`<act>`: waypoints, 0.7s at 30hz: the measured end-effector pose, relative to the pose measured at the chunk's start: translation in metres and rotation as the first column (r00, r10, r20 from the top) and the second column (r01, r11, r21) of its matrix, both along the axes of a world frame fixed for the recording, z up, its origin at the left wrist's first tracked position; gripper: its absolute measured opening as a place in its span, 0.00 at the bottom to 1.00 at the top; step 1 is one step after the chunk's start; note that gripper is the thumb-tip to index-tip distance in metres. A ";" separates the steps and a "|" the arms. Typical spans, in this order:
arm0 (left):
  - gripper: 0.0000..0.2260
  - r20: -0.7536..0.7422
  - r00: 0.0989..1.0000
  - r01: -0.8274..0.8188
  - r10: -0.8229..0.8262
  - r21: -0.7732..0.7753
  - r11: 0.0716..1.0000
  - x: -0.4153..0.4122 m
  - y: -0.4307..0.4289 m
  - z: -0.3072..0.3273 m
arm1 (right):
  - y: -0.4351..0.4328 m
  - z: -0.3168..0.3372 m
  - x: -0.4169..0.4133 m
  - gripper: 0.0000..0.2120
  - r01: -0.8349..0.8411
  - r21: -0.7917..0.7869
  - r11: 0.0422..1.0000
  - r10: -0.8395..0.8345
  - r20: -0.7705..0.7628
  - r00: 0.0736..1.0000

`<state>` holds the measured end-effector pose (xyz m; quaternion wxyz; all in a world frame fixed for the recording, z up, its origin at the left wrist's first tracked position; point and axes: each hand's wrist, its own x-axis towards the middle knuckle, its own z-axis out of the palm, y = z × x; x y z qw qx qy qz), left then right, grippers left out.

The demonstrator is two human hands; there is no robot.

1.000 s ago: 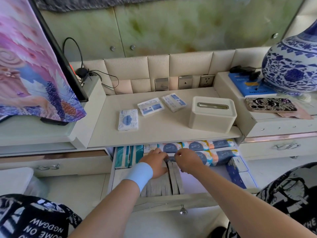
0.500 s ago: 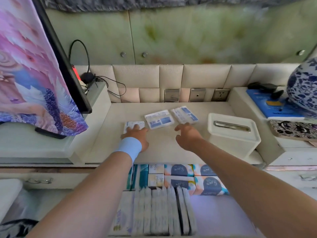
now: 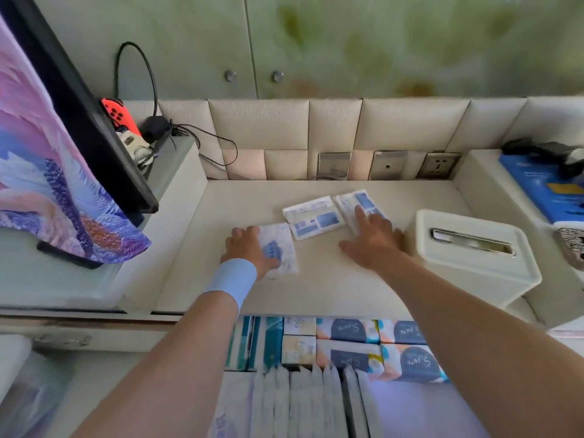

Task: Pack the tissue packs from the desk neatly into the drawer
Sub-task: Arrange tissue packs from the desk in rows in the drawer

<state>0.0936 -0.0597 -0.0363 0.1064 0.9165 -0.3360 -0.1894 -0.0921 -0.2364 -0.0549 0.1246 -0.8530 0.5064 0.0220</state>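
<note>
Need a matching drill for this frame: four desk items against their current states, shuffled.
1. left pack
2. middle pack
3. right pack
4. tissue box

A. untouched, between the two hands
B. under the right hand, fingers straight
C. far right of the desk, slot on top
D. held under the left hand

Pairs: 1-D, 2-A, 3-B, 4-C

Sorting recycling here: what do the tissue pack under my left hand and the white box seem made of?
Tissue pack: thin printed plastic film, probably; it looks crinkled, faintly shiny. White box: likely rigid matte plastic, smooth with rounded edges. Slot rim: shiny, probably metal.
</note>
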 end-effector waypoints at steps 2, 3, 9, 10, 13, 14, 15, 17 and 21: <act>0.46 -0.003 0.994 0.108 -0.108 0.036 0.994 0.005 -0.001 -0.003 | 0.006 0.003 0.002 0.39 -0.004 -0.104 0.995 0.000 -0.033 0.999; 0.49 -0.014 0.988 0.157 -0.156 0.063 0.986 0.007 -0.001 -0.001 | 0.010 0.004 0.003 0.36 -0.007 -0.133 0.991 -0.001 -0.059 0.998; 0.55 0.024 0.975 0.208 -0.223 0.272 0.940 -0.010 0.004 0.014 | 0.034 0.001 -0.011 0.32 0.099 0.013 0.995 -0.099 0.110 0.989; 0.54 0.017 0.977 0.198 -0.211 0.279 0.940 -0.014 0.007 0.015 | 0.039 0.002 -0.014 0.32 0.099 0.030 0.995 -0.102 0.121 0.987; 0.52 0.003 0.984 0.172 -0.178 0.247 0.954 -0.030 0.020 0.017 | 0.059 0.011 -0.022 0.34 0.079 0.028 0.996 -0.082 0.098 0.992; 0.52 -0.009 0.987 0.157 -0.158 0.212 0.965 -0.035 0.024 0.016 | 0.066 0.014 -0.026 0.35 0.068 0.038 0.997 -0.071 0.091 0.993; 0.52 -0.033 0.991 0.132 -0.128 0.157 0.979 -0.040 0.029 0.016 | 0.072 0.016 -0.029 0.35 0.046 0.045 0.998 -0.050 0.078 0.996; 0.49 -0.104 0.993 0.062 -0.058 0.030 0.998 -0.053 0.040 0.013 | 0.082 0.018 -0.040 0.34 0.019 0.078 0.997 -0.026 0.094 0.995; 0.40 -0.046 0.998 0.030 -0.031 -0.028 0.999 -0.081 0.059 0.001 | 0.098 0.028 -0.065 0.18 0.142 0.388 0.910 -0.342 0.515 0.786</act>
